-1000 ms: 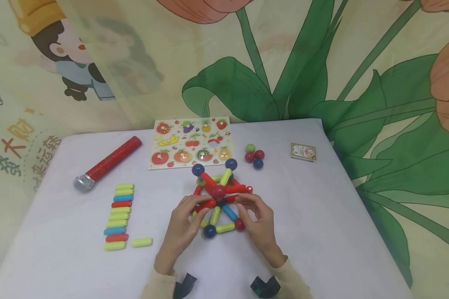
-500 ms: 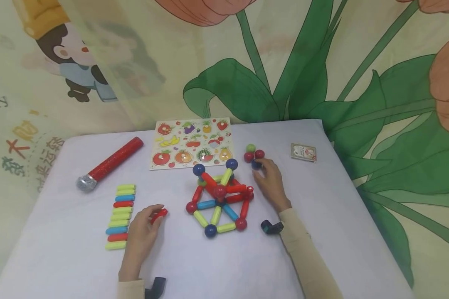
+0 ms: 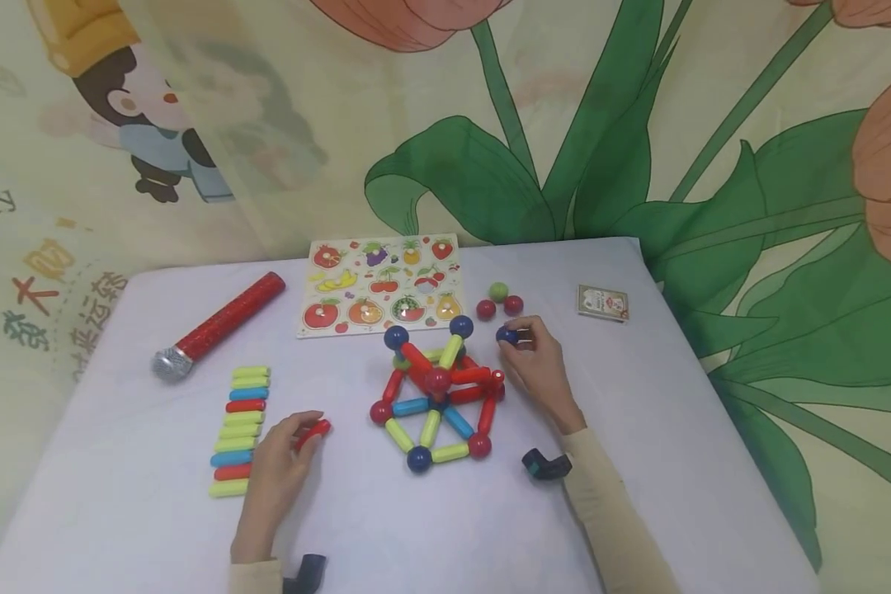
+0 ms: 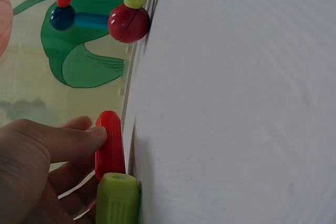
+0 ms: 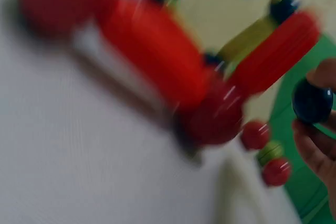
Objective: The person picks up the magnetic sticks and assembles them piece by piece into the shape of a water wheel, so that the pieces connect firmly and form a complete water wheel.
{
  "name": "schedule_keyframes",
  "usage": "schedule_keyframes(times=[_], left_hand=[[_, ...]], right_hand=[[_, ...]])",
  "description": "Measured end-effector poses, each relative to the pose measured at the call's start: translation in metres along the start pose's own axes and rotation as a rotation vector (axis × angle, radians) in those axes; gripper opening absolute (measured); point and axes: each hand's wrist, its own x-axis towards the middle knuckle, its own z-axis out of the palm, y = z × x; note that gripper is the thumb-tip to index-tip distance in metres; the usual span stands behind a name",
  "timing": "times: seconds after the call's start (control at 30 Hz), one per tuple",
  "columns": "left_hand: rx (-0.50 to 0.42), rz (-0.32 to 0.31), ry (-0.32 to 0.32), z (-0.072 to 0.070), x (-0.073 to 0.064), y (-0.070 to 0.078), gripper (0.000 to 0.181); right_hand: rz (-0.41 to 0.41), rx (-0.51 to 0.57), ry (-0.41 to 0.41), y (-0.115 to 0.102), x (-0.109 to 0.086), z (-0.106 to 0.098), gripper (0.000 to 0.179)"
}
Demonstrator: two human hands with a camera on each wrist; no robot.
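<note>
My left hand (image 3: 276, 458) pinches a red magnetic rod (image 3: 313, 433) low over the table, left of the built frame. In the left wrist view the thumb lies on this red rod (image 4: 109, 148), and a yellow-green rod (image 4: 118, 198) is close in front of it. With thumb and fingertips, my right hand (image 3: 544, 367) grips a dark blue ball (image 3: 506, 335) right of the frame; the right wrist view shows this blue ball (image 5: 312, 101) between the fingers. The frame of rods and balls (image 3: 438, 381) stands between the hands, a red ball at its raised middle.
Left of the left hand lies a column of rods (image 3: 241, 418), partly behind the hand. Two red balls and a green ball (image 3: 498, 292) sit at the back. Around them are a fruit puzzle board (image 3: 379, 285), a red toy microphone (image 3: 223, 322) and a card box (image 3: 602, 303).
Both hands have left the frame. The left moved left with the red rod; the right reached the loose balls, took the blue one and drew it nearer. One red ball shifted slightly left.
</note>
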Motion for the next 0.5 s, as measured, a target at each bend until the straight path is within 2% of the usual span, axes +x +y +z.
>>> schedule_keyframes(times=[0.07,0.13,0.23,0.3,0.4,0.5], left_hand=[[0.01,0.004,-0.001,0.0,0.0,0.0,0.038],[0.011,0.002,0.011,0.001,-0.001,0.0,0.038],[-0.017,0.024,0.063,0.0,-0.002,0.005,0.038],[-0.067,0.067,0.099,0.003,-0.002,0.011,0.038],[-0.181,0.17,0.141,0.009,0.001,0.026,0.038],[-0.286,0.245,0.138,0.015,0.002,0.05,0.038]], right_hand=[[-0.05,0.132,0.021,-0.014,-0.015,-0.009,0.031],[-0.127,0.212,0.008,-0.025,-0.027,-0.014,0.035],[-0.177,0.217,-0.046,-0.043,-0.037,-0.014,0.037],[-0.16,0.194,-0.071,-0.053,-0.041,-0.013,0.036],[-0.089,0.172,-0.085,-0.065,-0.046,-0.013,0.035],[-0.044,0.168,-0.077,-0.065,-0.048,-0.014,0.039]])
